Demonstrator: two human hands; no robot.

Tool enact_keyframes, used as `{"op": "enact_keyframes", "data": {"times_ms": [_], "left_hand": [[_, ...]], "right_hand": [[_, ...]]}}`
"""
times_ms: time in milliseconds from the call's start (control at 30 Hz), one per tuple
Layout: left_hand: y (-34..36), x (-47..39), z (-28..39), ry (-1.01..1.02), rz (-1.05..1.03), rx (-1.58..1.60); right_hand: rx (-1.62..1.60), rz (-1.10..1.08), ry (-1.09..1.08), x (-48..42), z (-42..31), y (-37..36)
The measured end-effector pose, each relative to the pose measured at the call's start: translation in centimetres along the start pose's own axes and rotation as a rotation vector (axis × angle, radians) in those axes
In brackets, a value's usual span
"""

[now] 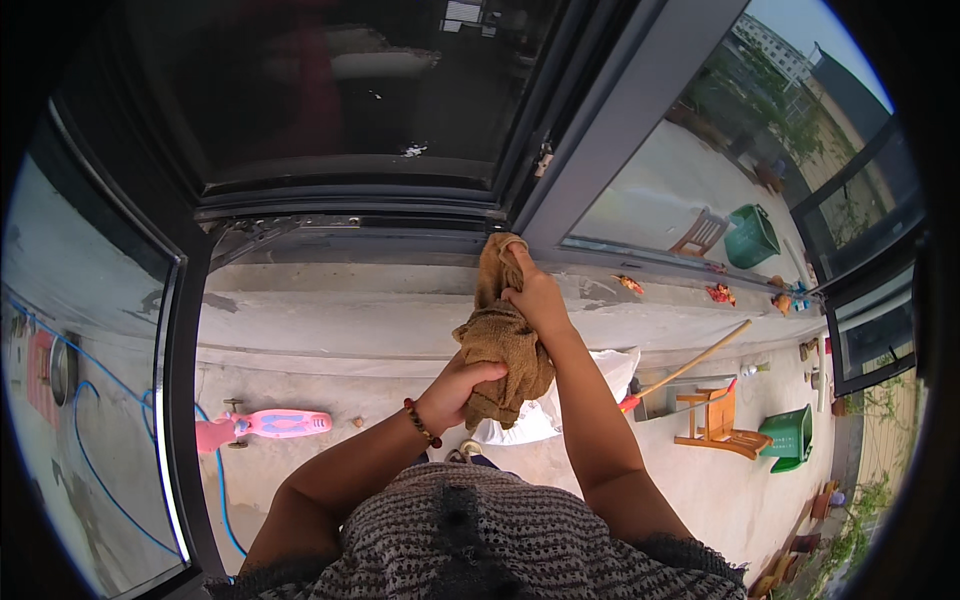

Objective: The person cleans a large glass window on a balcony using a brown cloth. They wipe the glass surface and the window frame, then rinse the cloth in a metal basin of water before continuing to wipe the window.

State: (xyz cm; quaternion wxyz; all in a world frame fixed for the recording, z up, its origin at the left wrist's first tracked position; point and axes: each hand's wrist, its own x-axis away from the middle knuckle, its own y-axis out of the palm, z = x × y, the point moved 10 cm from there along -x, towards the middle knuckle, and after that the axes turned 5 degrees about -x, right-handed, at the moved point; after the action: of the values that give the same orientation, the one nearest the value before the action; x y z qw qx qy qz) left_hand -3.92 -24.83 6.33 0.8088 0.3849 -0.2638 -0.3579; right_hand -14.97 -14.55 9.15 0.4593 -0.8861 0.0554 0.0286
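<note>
A brown terry cloth (pixel 506 360) is bunched between my hands. My left hand (pixel 459 390), with a beaded bracelet at the wrist, grips its lower part, thumb on top. My right hand (pixel 536 292) holds the upper part, and its index finger presses the cloth against the lower corner of the dark metal window frame (pixel 420 244). Just above that spot is the frame of the dark glass pane (pixel 352 97). The concrete sill (pixel 360 279) runs below the frame.
An open window sash (pixel 180 375) stands at the left. Small reddish objects (pixel 721 294) lie on the sill at right. Below are a pink scooter (pixel 285 423), a blue hose (pixel 222 495), a white sack (pixel 525 426), a wooden handle (pixel 697 356), a wooden chair (pixel 716 427) and a green bin (pixel 787 439).
</note>
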Motion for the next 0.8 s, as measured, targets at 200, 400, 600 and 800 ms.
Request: {"op": "enact_keyframes", "data": {"times_ms": [200,400,600,800], "left_hand": [[-4.8,5.0,4.0,0.176,0.184,0.013],[-11.3,10.7,7.2,0.390,0.399,0.035],[-14.3,14.6,10.4,0.559,0.508,0.098],[-14.6,14.7,11.0,0.592,0.497,0.154]], "right_hand": [[-0.145,-0.185,-0.142,-3.0,-8.1,7.0],[-0.088,-0.413,-0.249,-4.5,-17.7,14.3],[0.060,-0.452,-0.396,-5.6,-24.1,19.1],[0.128,-0.410,-0.490,-5.7,-25.7,21.5]]}}
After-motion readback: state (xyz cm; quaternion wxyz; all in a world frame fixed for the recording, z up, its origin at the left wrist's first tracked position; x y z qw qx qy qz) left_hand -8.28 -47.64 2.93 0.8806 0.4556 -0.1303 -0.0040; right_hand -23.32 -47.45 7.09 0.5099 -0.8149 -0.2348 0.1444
